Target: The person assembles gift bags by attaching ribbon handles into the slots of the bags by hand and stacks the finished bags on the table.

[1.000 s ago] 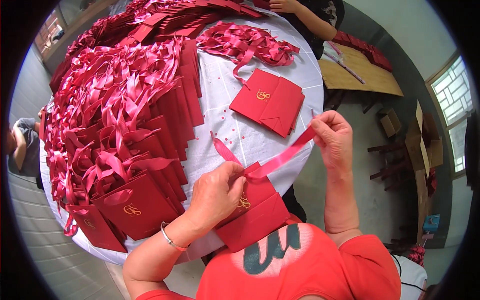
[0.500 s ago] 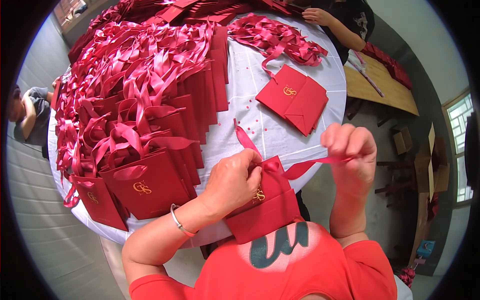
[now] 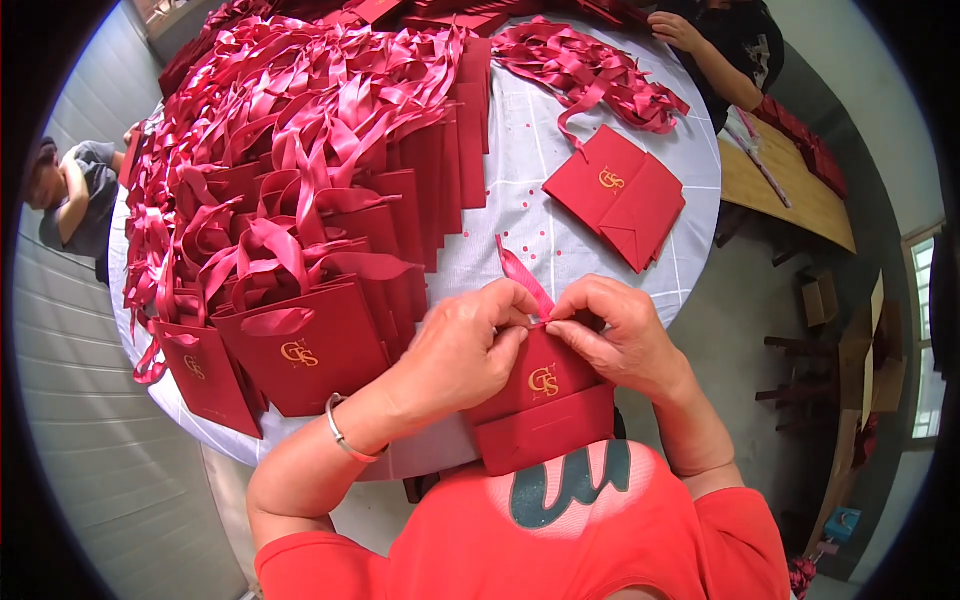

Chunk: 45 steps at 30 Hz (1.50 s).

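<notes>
From afar, I see the left hand [image 3: 462,345] and right hand [image 3: 628,335], both pinching pink ribbon [image 3: 526,284] at the top edge of a red bag [image 3: 547,415] (gold emblem [image 3: 543,381] showing), by the white-clothed table's [image 3: 507,175] near rim.

Gold-lettered bags [image 3: 543,405] — dark-lettered shirt [image 3: 560,555]

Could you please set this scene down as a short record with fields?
Left hand: left hand, fingers pinched at the bag's top edge; exact grip hidden
Right hand: right hand, fingers pinched there too, beside the left
Between hands: red paper gift bag with gold emblem; satin ribbon extends beyond its top
Left side: ribbon-handled gift bags, densely packed
Beyond hands: flat gift bags, loose ribbon pile
Surface: white-covered round table
</notes>
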### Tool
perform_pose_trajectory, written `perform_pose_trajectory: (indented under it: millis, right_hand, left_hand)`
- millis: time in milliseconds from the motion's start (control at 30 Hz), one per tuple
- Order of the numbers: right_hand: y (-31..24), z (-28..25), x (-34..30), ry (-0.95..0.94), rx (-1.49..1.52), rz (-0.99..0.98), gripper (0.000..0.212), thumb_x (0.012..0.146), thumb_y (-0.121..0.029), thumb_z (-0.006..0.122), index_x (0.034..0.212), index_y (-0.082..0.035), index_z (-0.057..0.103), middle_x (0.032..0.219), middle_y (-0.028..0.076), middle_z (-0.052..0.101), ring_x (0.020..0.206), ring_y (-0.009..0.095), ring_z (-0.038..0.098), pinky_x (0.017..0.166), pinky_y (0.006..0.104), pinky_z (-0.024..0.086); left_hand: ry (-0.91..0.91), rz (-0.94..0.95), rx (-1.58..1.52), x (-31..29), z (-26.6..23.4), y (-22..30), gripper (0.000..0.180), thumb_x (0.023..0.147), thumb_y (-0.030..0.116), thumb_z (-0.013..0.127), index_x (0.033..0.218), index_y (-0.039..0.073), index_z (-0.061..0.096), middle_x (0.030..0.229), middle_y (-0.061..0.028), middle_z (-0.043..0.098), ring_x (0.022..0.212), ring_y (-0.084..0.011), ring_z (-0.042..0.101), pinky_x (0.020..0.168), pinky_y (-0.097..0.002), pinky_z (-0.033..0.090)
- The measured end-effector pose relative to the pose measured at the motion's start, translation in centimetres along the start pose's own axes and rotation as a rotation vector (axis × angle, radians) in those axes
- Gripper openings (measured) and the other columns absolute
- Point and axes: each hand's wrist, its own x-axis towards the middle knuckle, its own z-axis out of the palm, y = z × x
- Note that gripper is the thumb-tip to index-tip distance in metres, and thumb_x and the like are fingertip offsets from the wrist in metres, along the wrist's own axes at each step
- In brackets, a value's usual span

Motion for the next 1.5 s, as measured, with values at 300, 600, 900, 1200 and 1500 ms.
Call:
perform_pose_trajectory:
  millis: [300,600,900,1200,1500]
  right_hand:
    - [0.0,-1.5,-0.5,-0.034,-0.015,0.096,0.013,0.081,-0.003,0.076,0.087,-0.001,0.065,0.08,0.01,0.064,0.071,0.024,0.064,0.064,0.0338,0.05]
    - [0.4,-1.3,-0.6,0.016,-0.032,0.048,0.015,0.079,-0.001,0.077,0.087,-0.001,0.064,0.08,0.01,0.065,0.072,0.024,0.064,0.064,0.0335,0.051]
    - [-1.9,0.4,-0.3,0.061,-0.093,-0.241,0.024,0.069,0.006,0.076,0.089,-0.003,0.067,0.081,0.011,0.066,0.07,0.027,0.066,0.061,0.0341,0.054]
    - [-1.3,1.6,-0.5,0.021,-0.217,-0.291,0.021,0.068,0.003,0.075,0.086,-0.003,0.067,0.081,0.01,0.066,0.071,0.026,0.067,0.061,0.0346,0.054]
    - [-4.2,2.1,-0.4,-0.131,-0.592,-0.336,0.007,0.071,-0.005,0.063,0.072,-0.005,0.056,0.071,0.009,0.055,0.061,0.024,0.059,0.058,0.0322,0.051]
  left_hand:
    - [-0.08,0.01,0.194,-0.2,-2.2,1.3,0.007,0.088,0.0,0.063,0.093,0.001,0.067,0.079,-0.0069,0.07,0.076,-0.0169,0.069,0.067,-0.0285,0.053]
    - [-0.261,-0.552,-0.362,0.2,-1.9,0.5,0.016,0.1,0.001,0.047,0.109,-0.002,0.06,0.074,-0.0011,0.06,0.057,-0.0074,0.056,0.054,-0.0241,0.047]
    - [-0.262,-0.516,-0.363,0.3,-1.7,-0.3,0.015,0.1,0.002,0.047,0.107,-0.001,0.06,0.07,0.0006,0.055,0.054,-0.0065,0.052,0.052,-0.0245,0.044]
    - [-0.213,-0.437,-0.258,0.0,-1.1,-0.4,0.012,0.098,0.0,0.05,0.104,-0.001,0.06,0.068,0.0016,0.054,0.055,-0.0043,0.048,0.05,-0.0245,0.041]
    - [-0.139,-0.341,-0.15,-0.6,-0.6,-0.5,0.012,0.093,0.0,0.054,0.099,-0.004,0.064,0.072,-0.0015,0.058,0.066,-0.0056,0.05,0.056,-0.0268,0.045]
